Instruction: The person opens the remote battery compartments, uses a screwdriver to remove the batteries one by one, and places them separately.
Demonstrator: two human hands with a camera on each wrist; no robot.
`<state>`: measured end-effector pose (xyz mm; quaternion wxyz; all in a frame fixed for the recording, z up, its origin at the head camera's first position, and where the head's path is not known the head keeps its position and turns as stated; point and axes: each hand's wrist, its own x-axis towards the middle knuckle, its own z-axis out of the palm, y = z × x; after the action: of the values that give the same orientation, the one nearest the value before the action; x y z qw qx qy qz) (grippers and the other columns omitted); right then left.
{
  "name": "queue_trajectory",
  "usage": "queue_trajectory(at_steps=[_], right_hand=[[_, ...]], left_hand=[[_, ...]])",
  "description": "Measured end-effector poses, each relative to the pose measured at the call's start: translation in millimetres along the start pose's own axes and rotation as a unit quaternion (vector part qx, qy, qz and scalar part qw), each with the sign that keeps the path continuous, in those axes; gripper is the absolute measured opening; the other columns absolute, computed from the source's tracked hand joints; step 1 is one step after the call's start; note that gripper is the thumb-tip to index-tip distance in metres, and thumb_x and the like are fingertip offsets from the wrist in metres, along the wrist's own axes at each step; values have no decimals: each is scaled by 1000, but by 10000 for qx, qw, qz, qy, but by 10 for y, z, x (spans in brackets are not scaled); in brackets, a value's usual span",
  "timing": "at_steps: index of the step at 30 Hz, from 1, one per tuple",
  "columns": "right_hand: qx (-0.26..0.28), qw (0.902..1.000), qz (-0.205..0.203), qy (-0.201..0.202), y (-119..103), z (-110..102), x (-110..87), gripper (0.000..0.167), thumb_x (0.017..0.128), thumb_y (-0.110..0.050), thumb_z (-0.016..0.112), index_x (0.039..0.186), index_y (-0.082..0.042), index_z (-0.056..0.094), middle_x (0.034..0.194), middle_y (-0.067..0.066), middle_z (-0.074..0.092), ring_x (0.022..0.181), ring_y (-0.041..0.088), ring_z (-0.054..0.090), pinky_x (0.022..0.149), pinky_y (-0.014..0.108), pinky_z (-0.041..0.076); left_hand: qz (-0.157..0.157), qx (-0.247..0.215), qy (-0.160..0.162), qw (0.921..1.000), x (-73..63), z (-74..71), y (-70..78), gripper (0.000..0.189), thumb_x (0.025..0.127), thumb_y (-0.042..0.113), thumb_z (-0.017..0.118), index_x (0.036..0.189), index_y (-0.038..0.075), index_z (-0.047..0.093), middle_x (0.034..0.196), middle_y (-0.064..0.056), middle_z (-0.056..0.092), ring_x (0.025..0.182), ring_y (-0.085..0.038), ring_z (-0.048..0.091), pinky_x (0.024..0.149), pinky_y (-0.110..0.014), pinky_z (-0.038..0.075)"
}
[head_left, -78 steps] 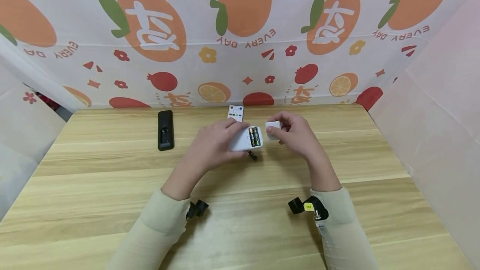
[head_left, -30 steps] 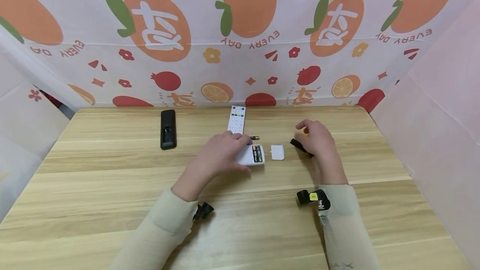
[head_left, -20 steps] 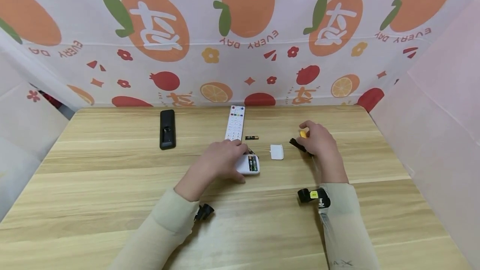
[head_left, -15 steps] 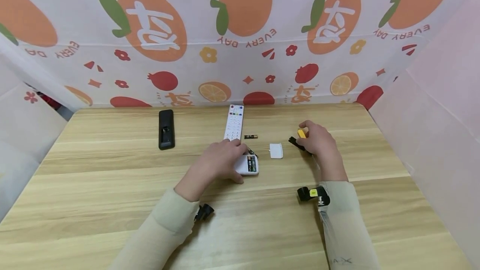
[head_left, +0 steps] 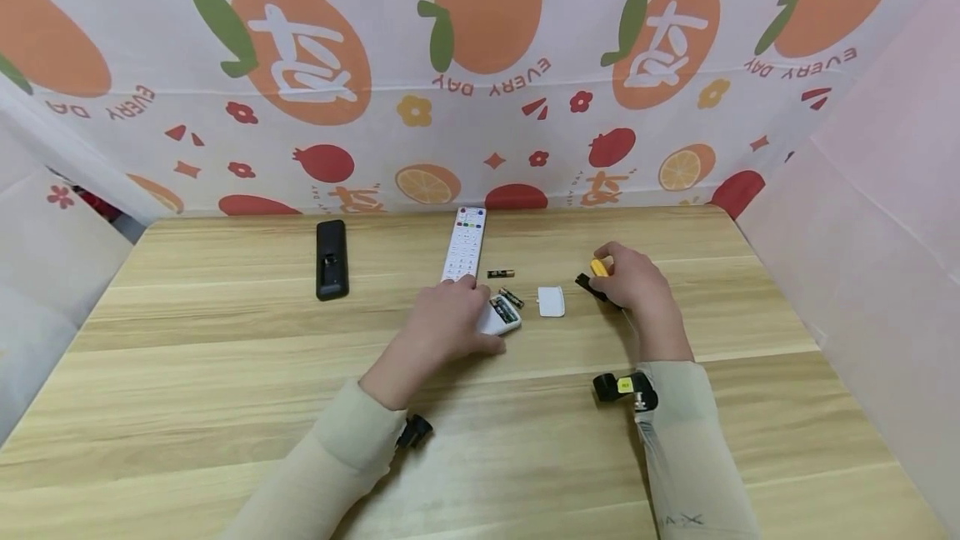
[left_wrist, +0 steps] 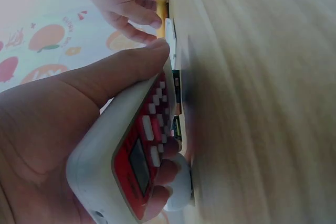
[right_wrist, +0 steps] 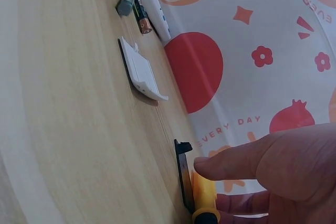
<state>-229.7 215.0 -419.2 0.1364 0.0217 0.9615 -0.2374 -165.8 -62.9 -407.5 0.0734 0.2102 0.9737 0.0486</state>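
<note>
My left hand (head_left: 450, 319) grips a white remote control (left_wrist: 100, 145), whose red face with white buttons and small screen shows in the left wrist view. In the head view its open battery compartment (head_left: 503, 309) faces up, with batteries inside. My right hand (head_left: 636, 280) pinches the yellow handle of a screwdriver (right_wrist: 205, 195) between thumb and fingers; its thin shaft points back towards the wrist. Right beside the handle lies a small black cover (right_wrist: 182, 174). A white battery cover (head_left: 551, 302) lies between the hands.
Two loose batteries, one farther back (head_left: 501, 273) and one nearer (head_left: 512, 298), lie by the left hand. A long white remote (head_left: 464, 244) lies behind that hand. Farther left is a black remote (head_left: 332, 261), back up. A printed cloth (head_left: 416, 111) hangs behind the wooden table (head_left: 187, 373).
The right hand has put the white cover down, moved right and taken hold of the screwdriver. The left hand has lowered the white remote and turned it, uncovering the loose batteries.
</note>
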Motion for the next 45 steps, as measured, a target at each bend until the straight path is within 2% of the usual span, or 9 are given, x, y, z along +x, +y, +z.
queue_trajectory(at_steps=[6, 10, 14, 18, 22, 28, 34, 40, 45], right_hand=[[-46, 10000, -37, -26, -14, 7, 7, 48, 94, -16, 64, 139, -12, 50, 123, 20, 59, 103, 35, 58, 83, 47, 48], [-84, 9999, -54, -21, -19, 10, 10, 47, 94, -13, 62, 139, -13, 50, 122, 20, 60, 101, 35, 58, 80, 46, 48], [9, 9995, -202, 231, -48, -1, -9, 45, 94, -14, 61, 138, -14, 52, 112, 18, 63, 84, 29, 63, 70, 38, 49], [361, 9958, -586, 596, -157, -59, -58, 45, 94, -15, 63, 137, -13, 53, 96, 14, 62, 72, 25, 59, 61, 33, 48], [958, 9860, -1120, 774, -346, -124, -157, 48, 92, -15, 65, 138, -12, 53, 93, 10, 57, 78, 24, 54, 61, 31, 48], [1752, 9576, -2061, 991, -626, -124, -321, 40, 95, -23, 67, 132, -12, 58, 94, 9, 58, 82, 24, 59, 66, 32, 54], [2334, 9367, -2459, 879, -769, -39, -385, 34, 95, -22, 68, 128, -15, 61, 99, 7, 58, 84, 24, 62, 73, 32, 58], [2364, 9300, -2717, 741, -842, 50, -379, 33, 95, -18, 69, 126, -14, 62, 109, 4, 63, 91, 20, 63, 79, 30, 57], [2176, 9352, -2723, 622, -872, 110, -367, 31, 95, -19, 68, 126, -16, 62, 109, 3, 64, 89, 19, 65, 79, 32, 57]], left_hand=[[112, 79, -83, 9999, -18, 17, 6, 64, 69, 64, 81, 105, 13, 67, 100, -6, 63, 80, -20, 56, 63, -42, 47], [111, 138, -89, 9998, -32, 16, 26, 68, 67, 63, 83, 109, 11, 67, 101, -7, 64, 83, -23, 59, 66, -44, 49], [89, 190, -150, 9997, -36, 27, 28, 73, 66, 60, 85, 116, 10, 66, 105, -8, 63, 85, -24, 60, 66, -43, 49], [45, 198, -175, 9996, -43, 35, 31, 75, 66, 58, 86, 118, 10, 65, 107, -9, 62, 84, -24, 58, 65, -42, 49], [19, 188, -195, 9996, -55, 28, 31, 75, 66, 57, 87, 118, 9, 64, 109, -11, 62, 85, -25, 57, 66, -41, 49], [-43, 139, -421, 9990, -73, -6, 10, 77, 65, 51, 90, 120, 6, 62, 108, -15, 59, 86, -27, 55, 68, -43, 49], [-36, 76, -623, 9980, -71, -19, -18, 74, 68, 49, 88, 122, 7, 60, 107, -12, 58, 87, -26, 55, 66, -40, 48], [-122, -48, -694, 9975, -39, -13, -18, 71, 69, 53, 84, 118, 7, 59, 103, -12, 58, 81, -26, 55, 63, -40, 47], [-154, -41, -707, 9974, -20, 0, -19, 72, 70, 54, 83, 120, 7, 59, 104, -12, 57, 81, -25, 55, 63, -39, 48]])
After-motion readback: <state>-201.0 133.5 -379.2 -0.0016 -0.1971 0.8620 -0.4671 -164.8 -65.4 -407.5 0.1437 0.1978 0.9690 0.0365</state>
